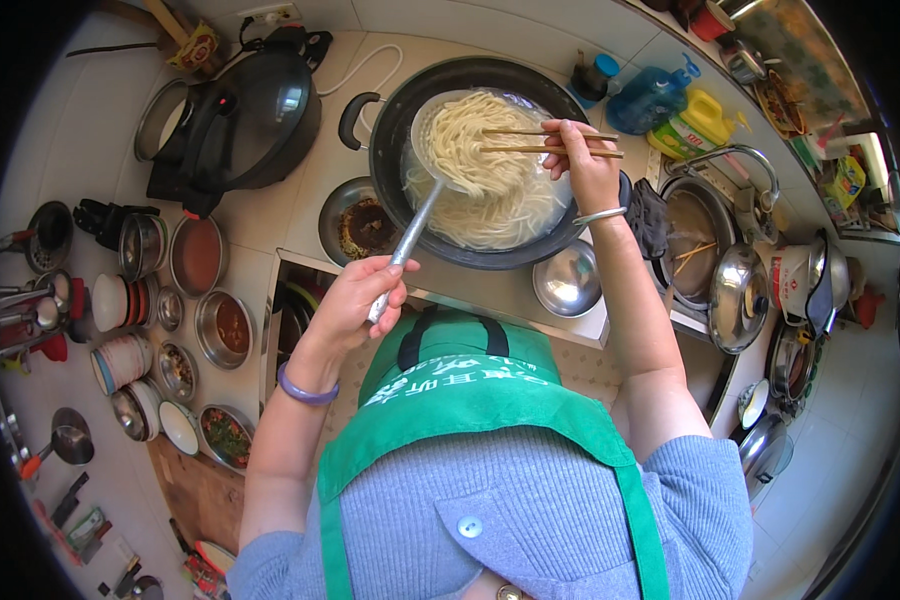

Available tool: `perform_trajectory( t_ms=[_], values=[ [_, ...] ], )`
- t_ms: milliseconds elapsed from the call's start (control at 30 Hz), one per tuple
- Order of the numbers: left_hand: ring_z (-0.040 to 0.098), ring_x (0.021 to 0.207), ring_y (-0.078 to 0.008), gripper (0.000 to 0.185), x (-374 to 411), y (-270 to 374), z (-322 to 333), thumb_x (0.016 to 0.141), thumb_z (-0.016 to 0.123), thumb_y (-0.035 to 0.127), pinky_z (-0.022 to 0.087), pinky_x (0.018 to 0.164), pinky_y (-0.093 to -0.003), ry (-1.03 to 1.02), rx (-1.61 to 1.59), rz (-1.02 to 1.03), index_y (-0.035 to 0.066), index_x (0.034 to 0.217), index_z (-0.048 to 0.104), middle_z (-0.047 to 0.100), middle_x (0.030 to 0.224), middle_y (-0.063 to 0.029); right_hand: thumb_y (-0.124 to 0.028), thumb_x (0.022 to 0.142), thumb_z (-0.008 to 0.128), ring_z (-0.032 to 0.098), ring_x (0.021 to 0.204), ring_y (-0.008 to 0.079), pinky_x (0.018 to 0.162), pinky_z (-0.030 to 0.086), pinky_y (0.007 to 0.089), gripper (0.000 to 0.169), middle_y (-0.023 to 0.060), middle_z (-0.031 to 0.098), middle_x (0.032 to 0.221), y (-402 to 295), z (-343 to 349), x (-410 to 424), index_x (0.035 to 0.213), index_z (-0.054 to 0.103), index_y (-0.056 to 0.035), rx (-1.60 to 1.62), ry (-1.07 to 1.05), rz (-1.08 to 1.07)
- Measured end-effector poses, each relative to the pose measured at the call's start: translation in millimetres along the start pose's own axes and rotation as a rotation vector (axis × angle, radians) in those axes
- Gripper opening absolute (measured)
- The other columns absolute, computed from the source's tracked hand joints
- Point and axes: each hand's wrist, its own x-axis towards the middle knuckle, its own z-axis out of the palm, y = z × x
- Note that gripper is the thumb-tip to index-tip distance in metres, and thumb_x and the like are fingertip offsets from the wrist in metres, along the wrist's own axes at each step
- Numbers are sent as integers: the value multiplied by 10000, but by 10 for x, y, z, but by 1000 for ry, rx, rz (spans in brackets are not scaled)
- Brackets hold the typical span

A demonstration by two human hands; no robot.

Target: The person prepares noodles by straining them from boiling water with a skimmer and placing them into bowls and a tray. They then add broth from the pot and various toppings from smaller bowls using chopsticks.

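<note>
My left hand (360,296) grips the metal handle of a skimmer ladle (421,142), whose bowl is over the large dark pan (390,161). Pale noodles (472,135) are heaped in the skimmer, and more noodles (487,221) lie in the liquid in the pan. In my right hand (581,161) is a pair of wooden chopsticks (525,149), slightly apart, with their tips at the heaped noodles. Left of the pan, close to the skimmer's handle, stands a metal bowl (331,217) of dark sauce with bits in it. An upturned-looking or empty metal bowl (568,279) sits below my right wrist.
A lidded black electric pan (259,120) stands at the back left. Bowls of sauce (223,330) and chopped vegetables (226,435) line the left counter. On the right are a sink basin (694,225), a faucet (757,161), a metal lid (736,300) and a yellow detergent bottle (697,124).
</note>
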Motion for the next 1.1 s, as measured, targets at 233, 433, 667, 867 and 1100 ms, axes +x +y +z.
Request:
perform_trajectory(
  t_ms=[233, 433, 667, 867, 1100],
  values=[
    [423, 348, -66, 259, -79, 65, 49, 926, 383, 139, 302, 287, -171, -63, -85, 30, -59, 1067, 471, 477, 580, -20, -165, 880, 512, 535, 474, 91, 393, 406, 196, 233, 53, 583, 651, -333, 65, 25, 847, 621, 38, -53, -48, -96],
    [428, 352, -66, 257, -121, -34, -72, 927, 375, 133, 301, 286, -168, -111, -267, 3, -58, 1068, 473, 474, 579, -26, -239, 898, 477, 519, 512, 65, 435, 396, 171, 290, 23, 582, 665, -643, -466, 28, 879, 642, -1, -131, 149, -64],
    [415, 352, -69, 291, -194, -65, -99, 933, 342, 125, 305, 281, -170, -111, -285, 29, -83, 1112, 437, 465, 600, -33, -216, 903, 459, 503, 520, 57, 416, 372, 146, 255, 60, 601, 830, -180, -914, -334, 1030, 594, -40, -47, 130, 152],
    [407, 346, -73, 302, -310, -85, -74, 932, 327, 111, 306, 278, -172, -139, -303, 58, -98, 1125, 427, 458, 608, -39, -239, 913, 450, 548, 576, 109, 492, 458, 181, 259, 86, 609, 817, 709, -529, -372, 997, 563, -21, 460, 384, 187],
    [410, 349, -72, 279, -446, -124, -52, 927, 358, 114, 306, 285, -170, -83, -268, 26, -84, 1097, 455, 467, 598, -36, -229, 916, 431, 564, 587, 117, 542, 496, 191, 254, 69, 584, 761, 777, -308, -162, 942, 554, -8, 663, 444, 186]
  ],
)
